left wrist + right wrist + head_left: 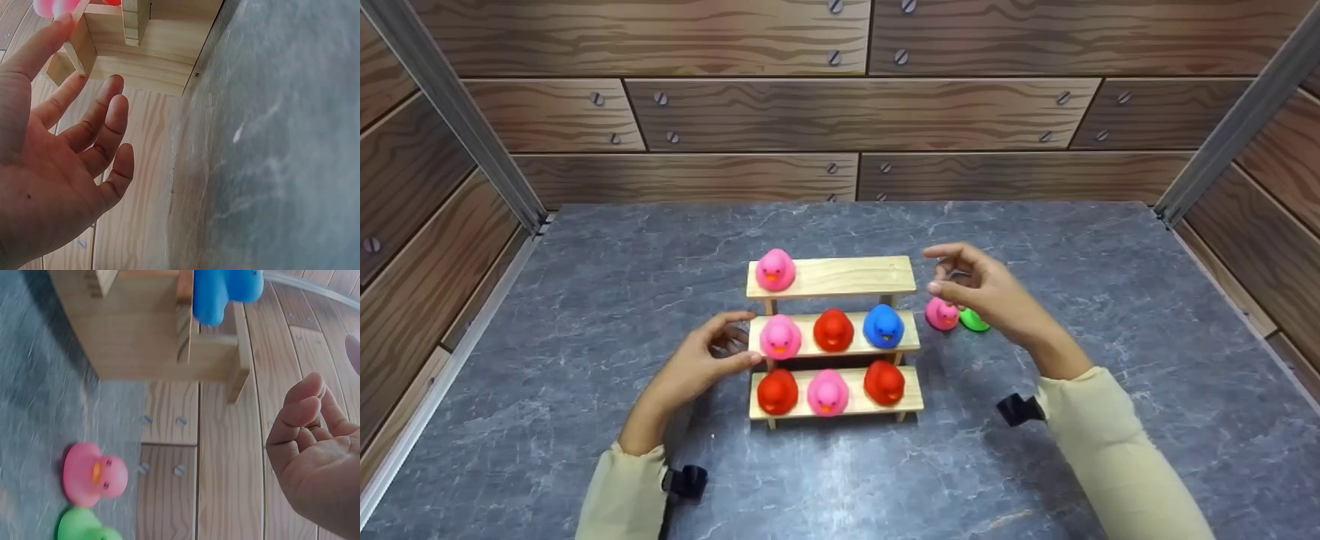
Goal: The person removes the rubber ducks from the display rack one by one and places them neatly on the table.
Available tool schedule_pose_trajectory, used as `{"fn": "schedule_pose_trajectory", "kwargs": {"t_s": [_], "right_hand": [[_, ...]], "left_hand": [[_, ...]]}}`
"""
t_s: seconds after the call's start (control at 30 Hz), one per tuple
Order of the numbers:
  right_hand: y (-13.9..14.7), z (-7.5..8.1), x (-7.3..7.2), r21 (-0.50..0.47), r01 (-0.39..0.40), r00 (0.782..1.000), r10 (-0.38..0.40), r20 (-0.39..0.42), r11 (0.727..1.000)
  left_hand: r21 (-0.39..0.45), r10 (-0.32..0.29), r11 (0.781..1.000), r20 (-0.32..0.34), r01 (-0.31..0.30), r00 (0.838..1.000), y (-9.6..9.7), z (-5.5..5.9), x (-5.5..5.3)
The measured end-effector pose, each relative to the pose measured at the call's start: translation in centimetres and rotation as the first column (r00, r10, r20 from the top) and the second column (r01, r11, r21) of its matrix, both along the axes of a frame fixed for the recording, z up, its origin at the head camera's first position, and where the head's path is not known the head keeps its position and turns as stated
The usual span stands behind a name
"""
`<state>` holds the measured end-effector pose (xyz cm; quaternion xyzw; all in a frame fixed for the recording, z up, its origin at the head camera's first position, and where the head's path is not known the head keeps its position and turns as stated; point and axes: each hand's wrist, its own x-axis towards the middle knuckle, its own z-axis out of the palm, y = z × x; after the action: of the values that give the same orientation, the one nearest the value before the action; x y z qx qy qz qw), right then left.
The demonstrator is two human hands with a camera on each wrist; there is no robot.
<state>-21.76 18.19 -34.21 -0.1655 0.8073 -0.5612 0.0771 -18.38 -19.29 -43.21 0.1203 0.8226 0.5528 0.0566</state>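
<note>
Left grip point(695, 367) pinched wooden stand point(851, 276) by its nearer end, right grip point(994, 295) hung raised and empty, thumb and forefinger apart, pink duck point(940, 315) and green duck point(974, 321) below it

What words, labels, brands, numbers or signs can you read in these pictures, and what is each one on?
None that I can read: no text shows on the toy ducks, wooden stand, grey tabletop or wood-patterned walls.
The black wrist pieces are too small and dark to tell.
</note>
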Motion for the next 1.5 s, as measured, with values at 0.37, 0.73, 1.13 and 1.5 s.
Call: {"fn": "schedule_pose_trajectory", "kwargs": {"t_s": [0.37, 0.73, 1.13, 1.5], "right_hand": [[-3.7, 0.4, 0.3, -0.094, -0.074, 0.997, 0.073, -0.011, 0.993], [-6.5, 0.3, 0.4, -0.122, -0.072, 0.996, 0.077, 0.033, 0.990], [-9.3, 0.3, 0.3, -0.126, -0.075, 0.996, 0.081, 0.048, 0.989], [-11.2, 0.4, 0.0, -0.147, -0.010, 0.995, 0.024, 0.093, 0.989]], "left_hand": [[-0.001, -0.003, 1.000, -0.004, 0.003, 1.000, 0.0, 0.0, 0.0], [0.004, -0.004, 1.000, 0.004, 0.004, 1.000, 0.0, 0.0, 0.0], [0.000, 0.001, 1.000, 0.011, -0.001, 1.000, 0.0, 0.0, 0.0], [0.012, -0.009, 1.000, 0.002, 0.009, 1.000, 0.0, 0.0, 0.0]]}}
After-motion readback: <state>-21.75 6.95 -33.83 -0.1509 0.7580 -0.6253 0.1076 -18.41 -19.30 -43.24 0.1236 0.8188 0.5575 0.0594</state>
